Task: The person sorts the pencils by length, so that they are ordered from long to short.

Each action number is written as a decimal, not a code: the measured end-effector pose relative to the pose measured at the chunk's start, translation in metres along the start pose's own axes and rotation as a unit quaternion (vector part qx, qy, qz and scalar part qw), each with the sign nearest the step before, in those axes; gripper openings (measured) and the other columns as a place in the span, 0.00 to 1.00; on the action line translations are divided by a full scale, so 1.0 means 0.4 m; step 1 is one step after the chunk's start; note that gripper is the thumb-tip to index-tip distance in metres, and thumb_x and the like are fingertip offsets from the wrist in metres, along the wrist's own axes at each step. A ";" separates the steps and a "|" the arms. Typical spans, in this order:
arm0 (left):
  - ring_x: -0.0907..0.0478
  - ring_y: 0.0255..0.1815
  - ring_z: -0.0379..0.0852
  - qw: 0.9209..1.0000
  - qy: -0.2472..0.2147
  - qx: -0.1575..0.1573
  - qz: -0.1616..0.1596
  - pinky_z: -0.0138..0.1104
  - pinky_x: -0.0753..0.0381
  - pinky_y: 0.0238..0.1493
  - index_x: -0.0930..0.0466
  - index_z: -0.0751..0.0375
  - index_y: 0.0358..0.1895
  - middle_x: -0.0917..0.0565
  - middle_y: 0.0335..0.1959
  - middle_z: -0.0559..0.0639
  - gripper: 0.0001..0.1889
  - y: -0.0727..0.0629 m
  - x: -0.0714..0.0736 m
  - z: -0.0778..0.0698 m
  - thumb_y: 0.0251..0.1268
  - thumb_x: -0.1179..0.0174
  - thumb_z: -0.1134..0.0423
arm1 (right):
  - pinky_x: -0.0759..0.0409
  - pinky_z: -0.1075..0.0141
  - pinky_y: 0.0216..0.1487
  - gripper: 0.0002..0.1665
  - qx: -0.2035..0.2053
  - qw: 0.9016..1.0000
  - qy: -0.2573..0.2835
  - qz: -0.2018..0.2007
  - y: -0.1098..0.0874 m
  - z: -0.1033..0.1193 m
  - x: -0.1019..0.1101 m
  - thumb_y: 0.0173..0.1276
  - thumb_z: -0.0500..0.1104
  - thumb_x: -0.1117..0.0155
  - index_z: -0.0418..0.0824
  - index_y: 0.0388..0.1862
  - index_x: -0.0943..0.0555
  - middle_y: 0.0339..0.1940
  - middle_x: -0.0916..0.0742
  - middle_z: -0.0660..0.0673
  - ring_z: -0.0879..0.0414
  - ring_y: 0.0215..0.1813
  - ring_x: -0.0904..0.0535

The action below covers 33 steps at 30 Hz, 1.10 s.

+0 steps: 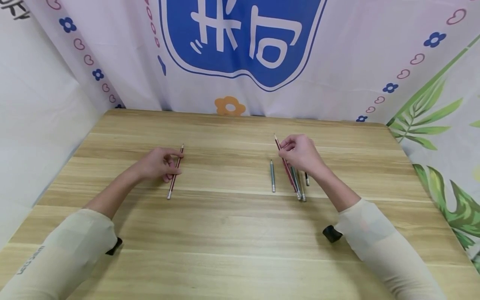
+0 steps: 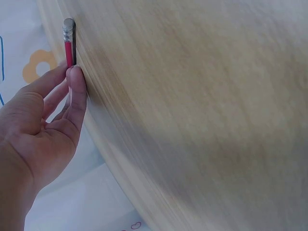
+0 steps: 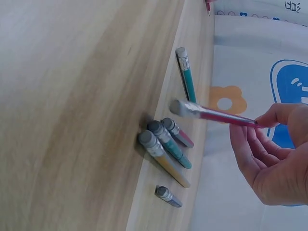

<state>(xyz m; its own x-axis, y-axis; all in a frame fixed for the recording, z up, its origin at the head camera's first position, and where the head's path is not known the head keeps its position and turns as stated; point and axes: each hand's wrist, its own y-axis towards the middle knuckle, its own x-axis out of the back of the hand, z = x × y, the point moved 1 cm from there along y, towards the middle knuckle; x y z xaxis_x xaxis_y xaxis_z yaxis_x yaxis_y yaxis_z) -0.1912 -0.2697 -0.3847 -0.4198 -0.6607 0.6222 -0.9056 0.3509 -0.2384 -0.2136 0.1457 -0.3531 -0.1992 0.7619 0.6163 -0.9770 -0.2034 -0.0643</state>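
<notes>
My left hand (image 1: 159,163) pinches a red-and-dark striped pencil (image 1: 173,183) between thumb and fingers at the table's left side; its eraser end (image 2: 69,32) shows past the fingertips in the left wrist view. On the right, my right hand (image 1: 303,153) holds a red pencil (image 3: 221,117) by thumb and fingertips, tilted over a small group of pencils. In that group lie a yellow pencil (image 3: 167,165), a green pencil (image 3: 171,147), another red pencil (image 3: 179,134) and a dark pencil (image 3: 168,196). A separate teal pencil (image 1: 272,177) lies just left of them.
Everything lies on a wood-grain table (image 1: 225,233). A white printed cloth (image 1: 127,54) hangs along its far edge, with a leaf-patterned cloth (image 1: 446,137) on the right. Black wrist devices (image 1: 332,233) stick out below the sleeves.
</notes>
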 end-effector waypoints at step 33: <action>0.19 0.24 0.49 1.000 -0.007 0.007 0.004 0.38 0.11 0.26 0.30 0.78 0.69 0.21 0.32 0.60 0.29 -0.003 0.002 -0.007 0.68 0.33 0.74 | 0.08 0.52 0.40 0.19 -0.014 0.986 0.161 0.046 -0.003 -0.001 -0.011 0.73 0.29 0.36 0.30 0.61 0.23 0.48 0.14 0.26 0.40 0.44 0.12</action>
<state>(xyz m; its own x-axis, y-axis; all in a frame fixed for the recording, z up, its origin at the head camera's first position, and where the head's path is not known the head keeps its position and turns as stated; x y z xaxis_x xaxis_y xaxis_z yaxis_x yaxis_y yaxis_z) -0.1903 -0.2688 -0.3818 -0.4272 -0.6670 0.6105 -0.9032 0.3462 -0.2539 -0.2116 0.1428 -0.3560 -0.2974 0.8974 0.3261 -0.9542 -0.2679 -0.1329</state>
